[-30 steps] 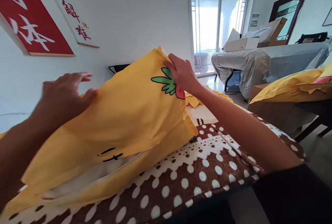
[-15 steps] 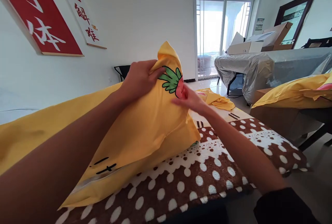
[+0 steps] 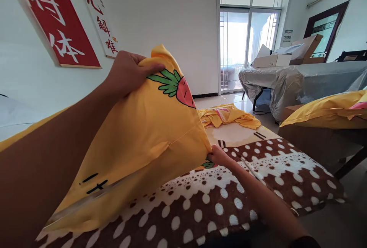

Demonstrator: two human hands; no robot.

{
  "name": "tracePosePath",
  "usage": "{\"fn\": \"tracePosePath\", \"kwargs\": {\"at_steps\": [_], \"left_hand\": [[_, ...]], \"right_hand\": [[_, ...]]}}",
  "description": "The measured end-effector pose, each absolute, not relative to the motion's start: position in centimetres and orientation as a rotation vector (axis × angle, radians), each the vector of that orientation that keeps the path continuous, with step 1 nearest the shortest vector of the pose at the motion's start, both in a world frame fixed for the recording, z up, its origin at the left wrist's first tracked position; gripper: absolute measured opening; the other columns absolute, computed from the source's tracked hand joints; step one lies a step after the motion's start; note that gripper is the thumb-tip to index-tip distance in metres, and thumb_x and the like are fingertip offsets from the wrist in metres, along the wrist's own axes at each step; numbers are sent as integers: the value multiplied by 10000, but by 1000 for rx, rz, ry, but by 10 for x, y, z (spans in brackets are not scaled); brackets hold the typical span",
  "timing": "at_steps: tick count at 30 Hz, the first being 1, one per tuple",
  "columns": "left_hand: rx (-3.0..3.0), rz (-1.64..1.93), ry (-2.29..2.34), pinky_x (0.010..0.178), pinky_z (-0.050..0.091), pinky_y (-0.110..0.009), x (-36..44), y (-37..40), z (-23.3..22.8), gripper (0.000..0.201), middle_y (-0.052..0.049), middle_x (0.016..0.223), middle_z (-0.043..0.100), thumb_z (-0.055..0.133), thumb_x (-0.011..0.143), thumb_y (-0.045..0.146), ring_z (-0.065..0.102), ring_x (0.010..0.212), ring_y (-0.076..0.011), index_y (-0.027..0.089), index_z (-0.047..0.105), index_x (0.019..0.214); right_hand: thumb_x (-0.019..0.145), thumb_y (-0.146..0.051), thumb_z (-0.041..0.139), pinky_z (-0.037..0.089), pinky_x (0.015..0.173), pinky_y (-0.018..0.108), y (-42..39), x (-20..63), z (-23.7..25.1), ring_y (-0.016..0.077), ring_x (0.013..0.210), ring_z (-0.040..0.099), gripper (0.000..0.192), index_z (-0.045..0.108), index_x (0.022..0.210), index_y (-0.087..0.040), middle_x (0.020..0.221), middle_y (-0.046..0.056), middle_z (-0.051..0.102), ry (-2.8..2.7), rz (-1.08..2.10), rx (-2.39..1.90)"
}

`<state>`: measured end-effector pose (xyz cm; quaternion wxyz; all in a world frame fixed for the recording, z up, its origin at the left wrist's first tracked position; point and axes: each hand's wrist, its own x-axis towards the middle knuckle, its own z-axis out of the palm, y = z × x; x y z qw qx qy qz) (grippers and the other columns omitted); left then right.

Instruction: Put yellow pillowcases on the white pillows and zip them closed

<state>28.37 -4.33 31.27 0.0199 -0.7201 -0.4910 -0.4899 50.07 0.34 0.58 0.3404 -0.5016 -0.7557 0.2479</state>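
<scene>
A yellow pillowcase (image 3: pixel 143 141) with a strawberry print stands on its edge over a pillow, on a brown blanket with white dots (image 3: pixel 229 202). My left hand (image 3: pixel 126 72) grips its raised top corner beside the green strawberry leaves. My right hand (image 3: pixel 218 157) pinches its lower far corner, close to the blanket. White pillow fabric shows at the case's open near end, at the lower left.
A crumpled yellow cloth (image 3: pixel 229 116) lies farther along the blanket. More yellow bedding (image 3: pixel 327 110) rests on a cardboard box to the right. Behind it stands a table under grey plastic sheeting (image 3: pixel 295 81) with open cardboard boxes (image 3: pixel 286 54). Red banners (image 3: pixel 57 26) hang on the left wall.
My left hand took over the top corner of the pillowcase. My right hand let go of that corner, dropped down and now pinches the lower far corner.
</scene>
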Motion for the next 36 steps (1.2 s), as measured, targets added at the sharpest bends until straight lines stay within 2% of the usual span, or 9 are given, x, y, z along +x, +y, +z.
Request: {"fn": "tracePosePath", "kwargs": {"at_steps": [6,11,16,19,22,25,29,34,36], "left_hand": [[-2324,-1530,-1568,616,488,-339,285,-47,310,541,-33,706,573,673,673,573,479,574,-91,73,652,876],[-2506,-1625,-1563,621,502,-344,292,-35,303,501,-55,791,639,692,673,522,556,631,-142,111,652,957],[-2566,-1718,-1522,571,485,-319,299,-25,298,414,-32,731,639,722,654,474,572,623,-159,139,659,889],[-2586,-1724,-1511,566,481,-312,299,-21,296,428,-29,730,636,725,641,498,575,625,-162,151,653,880],[-2608,-1698,-1494,564,482,-307,298,-16,295,453,-39,748,635,702,648,527,580,634,-166,155,641,899],[-2616,-1630,-1487,573,481,-288,297,-12,294,434,-42,764,631,658,678,524,569,626,-148,150,624,894],[-2559,-1487,-1514,584,451,-253,298,-8,293,430,-31,750,614,616,683,537,540,622,-129,140,613,848],[-2350,-1317,-1474,581,390,-258,293,8,288,450,-18,661,571,577,684,593,495,616,-144,154,625,772],[-2231,-1256,-1440,617,388,-279,288,17,282,491,-28,680,584,505,734,618,508,642,-169,164,641,861]], "right_hand": [[640,-143,472,260,513,232,10,503,-21,112,558,376,159,429,490,-173,497,-10,428,-1886,583,-1399],[612,-130,492,260,507,219,16,516,-35,93,517,356,166,415,472,-173,465,-38,392,-1887,609,-1416],[612,-110,493,314,530,217,11,517,-43,108,536,419,118,476,509,-165,484,-31,461,-1850,646,-1406],[614,-122,528,375,558,204,5,519,-37,125,612,501,72,587,641,-152,596,-19,575,-1893,740,-1296],[639,-190,591,434,568,201,3,519,-24,140,676,564,243,648,874,-157,762,-9,656,-1962,869,-1142],[620,-252,667,482,644,233,7,511,-18,178,784,602,369,648,980,-169,869,11,680,-1985,904,-1051],[600,-245,694,484,789,304,16,498,-30,234,919,589,333,674,924,-173,942,34,684,-1949,834,-1036],[701,-268,629,490,796,312,15,497,-49,230,872,605,212,691,874,-162,866,34,698,-1928,817,-1011],[695,-261,642,488,804,308,13,499,-51,235,888,606,208,691,872,-164,871,34,700,-1932,810,-1002]]}}
